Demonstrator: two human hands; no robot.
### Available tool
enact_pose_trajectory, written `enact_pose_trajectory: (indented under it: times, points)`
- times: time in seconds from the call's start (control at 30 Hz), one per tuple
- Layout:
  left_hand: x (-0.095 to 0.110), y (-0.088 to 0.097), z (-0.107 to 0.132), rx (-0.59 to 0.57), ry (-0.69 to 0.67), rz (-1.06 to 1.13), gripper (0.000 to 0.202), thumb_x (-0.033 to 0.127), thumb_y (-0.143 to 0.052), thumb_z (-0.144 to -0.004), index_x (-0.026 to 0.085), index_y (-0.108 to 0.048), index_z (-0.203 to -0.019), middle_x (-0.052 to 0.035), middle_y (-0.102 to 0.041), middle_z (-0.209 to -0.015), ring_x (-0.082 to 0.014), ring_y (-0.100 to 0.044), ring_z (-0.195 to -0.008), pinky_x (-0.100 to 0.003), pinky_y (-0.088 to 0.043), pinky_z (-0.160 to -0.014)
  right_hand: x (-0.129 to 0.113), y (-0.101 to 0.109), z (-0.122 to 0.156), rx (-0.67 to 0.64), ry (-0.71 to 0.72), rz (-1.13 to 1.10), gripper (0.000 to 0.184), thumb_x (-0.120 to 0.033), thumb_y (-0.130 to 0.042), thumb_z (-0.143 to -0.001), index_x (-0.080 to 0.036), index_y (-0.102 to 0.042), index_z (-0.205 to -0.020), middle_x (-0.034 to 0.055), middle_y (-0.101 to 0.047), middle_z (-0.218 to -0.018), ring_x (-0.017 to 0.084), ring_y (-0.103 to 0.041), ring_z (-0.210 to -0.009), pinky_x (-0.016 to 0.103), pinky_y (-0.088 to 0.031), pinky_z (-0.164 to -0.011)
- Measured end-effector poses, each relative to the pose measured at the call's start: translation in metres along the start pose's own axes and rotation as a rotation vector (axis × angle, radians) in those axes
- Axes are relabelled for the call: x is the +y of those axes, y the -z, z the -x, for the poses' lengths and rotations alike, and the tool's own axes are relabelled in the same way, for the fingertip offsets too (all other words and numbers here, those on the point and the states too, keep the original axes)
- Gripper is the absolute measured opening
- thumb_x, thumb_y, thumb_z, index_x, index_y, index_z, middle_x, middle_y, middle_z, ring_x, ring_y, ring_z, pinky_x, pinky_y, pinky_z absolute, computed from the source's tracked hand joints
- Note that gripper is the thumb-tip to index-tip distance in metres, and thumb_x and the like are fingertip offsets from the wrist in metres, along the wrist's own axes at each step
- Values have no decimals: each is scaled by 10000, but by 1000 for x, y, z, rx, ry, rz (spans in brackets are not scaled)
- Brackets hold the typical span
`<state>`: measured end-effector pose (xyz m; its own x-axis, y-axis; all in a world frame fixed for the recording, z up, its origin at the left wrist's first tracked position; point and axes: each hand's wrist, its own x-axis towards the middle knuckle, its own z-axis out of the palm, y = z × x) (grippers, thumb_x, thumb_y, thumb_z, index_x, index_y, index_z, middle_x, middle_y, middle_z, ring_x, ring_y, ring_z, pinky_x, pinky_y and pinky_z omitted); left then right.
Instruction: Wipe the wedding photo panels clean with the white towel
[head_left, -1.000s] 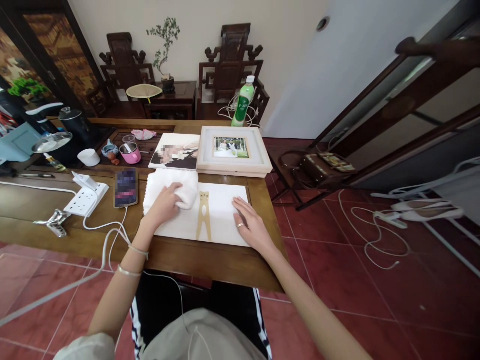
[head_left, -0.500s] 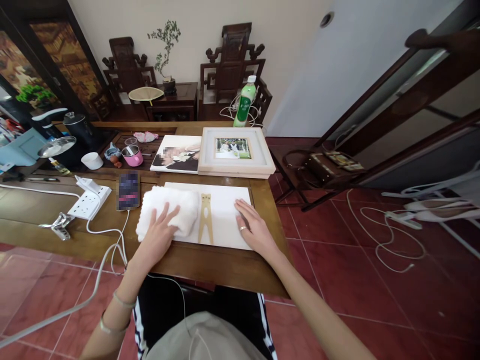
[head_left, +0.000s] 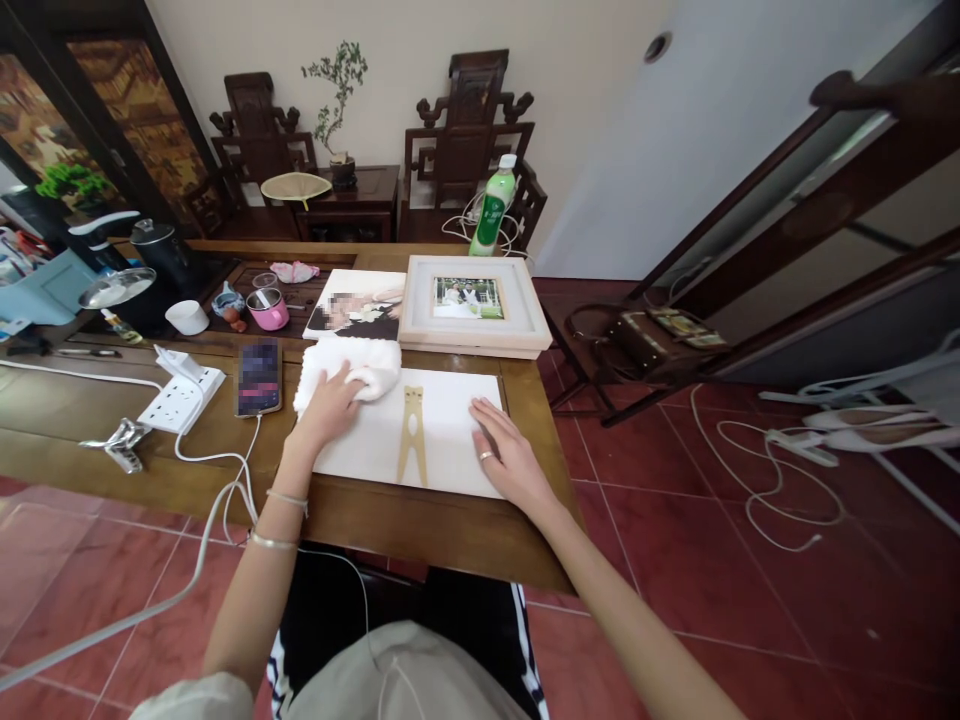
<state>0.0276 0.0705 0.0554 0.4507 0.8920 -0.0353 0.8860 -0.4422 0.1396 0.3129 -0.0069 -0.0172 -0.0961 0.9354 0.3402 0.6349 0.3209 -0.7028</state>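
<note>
My left hand [head_left: 331, 407] presses on a bunched white towel [head_left: 352, 365], fingers against its folds. The towel covers the upper left part of a white board [head_left: 465, 430] that lies on the table. My right hand [head_left: 504, 447], with a ring on one finger, lies flat along the board's right edge, fingers stretched out. Between my hands a tan, forked flat shape [head_left: 412, 430] shows on the board; whether it is printed or a separate piece, I cannot tell.
Behind the board are a photo panel [head_left: 360, 303] and a framed photo [head_left: 480, 330]. A green bottle [head_left: 493, 205] stands beyond. To the left are a phone [head_left: 258, 377], a power strip [head_left: 182, 397] with cables, a pink cup [head_left: 268, 309] and a metal tripod [head_left: 120, 443].
My left hand has pushed the towel up and away from me, bunching it and baring the board's lower left part. My right hand has stayed in place.
</note>
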Motion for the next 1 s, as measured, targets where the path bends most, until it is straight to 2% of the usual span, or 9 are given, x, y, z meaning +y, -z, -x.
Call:
enact_pose_trajectory:
  times: [0.13,0.23,0.37,0.53,0.6,0.67,0.73,0.83,1.0]
  points:
    - [-2,1,-18,5,19,-9,320,92,-393,-883,118,-591,-1134,-178,-531,-1363,-315,-268,-1421,-597,-252,-1105,0,0,0,-2,-5,-1,411,-314,-418,-937,-199,-555,-1307,114,-513,-1418,251,-419,-1360,522,-314,-1145]
    - [5,0,-7,5,8,-14,335,63,-391,-865,127,-603,-1116,-145,-461,-1438,-334,-256,-1422,-619,-230,-1108,0,0,0,-2,3,4,418,-311,-418,-936,-179,-551,-1310,127,-512,-1417,249,-415,-1363,518,-314,-1146]
    - [23,-4,40,33,-45,2,344,11,-404,-805,143,-635,-1022,-94,-412,-1482,-348,-234,-1427,-649,-211,-1109,0,1,0,-10,8,8,417,-301,-417,-938,-185,-544,-1317,125,-510,-1420,245,-409,-1368,521,-311,-1148]
    - [48,-5,118,43,-98,40,303,-42,-367,-734,152,-593,-678,-84,-370,-1508,-305,-155,-1457,-633,-183,-1142,1,0,1,1,3,12,413,-303,-409,-942,-204,-546,-1318,114,-513,-1419,247,-416,-1362,526,-306,-1149]
    - [55,-5,140,49,-102,53,312,-56,-354,-724,158,-550,-608,-81,-356,-1515,-295,-132,-1463,-627,-177,-1151,1,-1,1,2,-1,10,416,-306,-407,-942,-199,-547,-1320,117,-512,-1419,248,-418,-1361,523,-303,-1151]
    - [58,-6,151,59,-99,66,317,-65,-351,-712,162,-528,-580,-78,-348,-1520,-289,-121,-1465,-628,-176,-1154,1,-1,1,3,-4,2,416,-311,-409,-943,-212,-545,-1323,107,-513,-1420,250,-420,-1360,523,-302,-1152]
    - [59,-6,153,57,-97,77,315,-66,-355,-706,162,-539,-590,-76,-347,-1520,-289,-124,-1465,-634,-175,-1151,0,-1,1,8,-4,-4,414,-313,-409,-943,-227,-546,-1324,94,-516,-1419,252,-423,-1358,528,-302,-1150]
    - [54,-5,136,24,-99,88,325,-55,-364,-721,154,-613,-699,-74,-357,-1516,-303,-149,-1458,-641,-179,-1142,0,-1,0,12,-3,1,411,-315,-410,-942,-224,-551,-1318,96,-518,-1416,253,-425,-1356,530,-305,-1148]
    - [43,-2,73,-28,-25,52,389,-34,-399,-744,150,-668,-956,-93,-357,-1514,-376,-197,-1431,-690,-203,-1094,0,-1,0,-2,12,9,416,-304,-413,-938,-189,-551,-1313,122,-518,-1413,250,-417,-1362,521,-317,-1143]
